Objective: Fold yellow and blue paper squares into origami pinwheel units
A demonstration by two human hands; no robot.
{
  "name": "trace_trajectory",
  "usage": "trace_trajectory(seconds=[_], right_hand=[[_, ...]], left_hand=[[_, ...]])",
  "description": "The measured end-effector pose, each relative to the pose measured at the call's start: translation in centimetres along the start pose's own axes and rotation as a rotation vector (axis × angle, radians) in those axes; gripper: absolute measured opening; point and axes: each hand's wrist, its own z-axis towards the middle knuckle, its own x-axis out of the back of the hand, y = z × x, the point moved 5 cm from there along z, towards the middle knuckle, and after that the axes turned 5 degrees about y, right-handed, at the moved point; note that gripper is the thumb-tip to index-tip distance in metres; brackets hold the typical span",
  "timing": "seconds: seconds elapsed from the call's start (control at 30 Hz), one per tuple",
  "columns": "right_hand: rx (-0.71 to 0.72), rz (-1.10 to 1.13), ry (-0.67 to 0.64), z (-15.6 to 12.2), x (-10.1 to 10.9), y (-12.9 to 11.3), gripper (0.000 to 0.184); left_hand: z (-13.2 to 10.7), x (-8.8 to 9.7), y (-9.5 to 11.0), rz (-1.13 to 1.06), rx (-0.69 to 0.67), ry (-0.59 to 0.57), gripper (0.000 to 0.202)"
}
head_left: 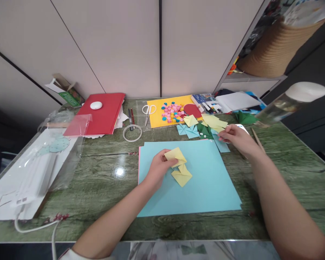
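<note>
Left hand fingers pinch a folded yellow paper piece over the blue sheet; right hand fingers close on folded papers on the worktop.

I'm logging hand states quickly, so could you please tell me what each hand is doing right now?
Left hand: closed on a folded yellow paper piece.
Right hand: fingertips on the folded paper pile; grip cannot be told.
</note>
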Motion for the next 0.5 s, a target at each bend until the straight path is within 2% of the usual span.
trace_trajectory(seconds=[0.07, 0.13, 0.17, 0.23, 0.27, 0.3, 0.4, 0.43, 0.5], right_hand=[[-0.035, 0.105, -0.186, -0.5, -1.3, -0.4, 0.022], [-0.064, 0.210, -0.274, -0.8, -2.3, -0.8, 0.022], [-0.061, 0.250, -0.239, -0.7, -2.3, -0.9, 0.022], [-0.053, 0.377, -0.067, -0.5, -1.7, -1.0, 0.023], [-0.062, 0.436, -0.026, -0.4, -1.5, -0.9, 0.023], [-0.081, 0.476, -0.028, -0.5, -1.5, -0.7, 0.023], [-0.139, 0.456, -0.165, -0.5, -2.4, -0.3, 0.020], [-0.139, 0.428, -0.162, -0.4, -2.5, -0.3, 0.020], [-0.115, 0.389, -0.067, 0.0, -2.6, -0.9, 0.021]], left_hand=[[0.3, 0.3, -0.2, -0.021, 0.014, 0.031, 0.019], [0.5, 0.5, -0.4, -0.042, 0.030, 0.049, 0.020], [0.6, 0.5, -0.4, -0.051, 0.036, 0.055, 0.020], [0.6, 0.6, -0.5, -0.064, 0.036, 0.062, 0.021], [0.6, 0.6, -0.5, -0.067, 0.034, 0.060, 0.021], [0.6, 0.6, -0.5, -0.068, 0.030, 0.057, 0.021], [0.7, 0.6, -0.5, -0.061, 0.031, 0.055, 0.021], [0.7, 0.6, -0.5, -0.061, 0.035, 0.058, 0.022], [0.7, 0.6, -0.4, -0.065, 0.039, 0.064, 0.023]])
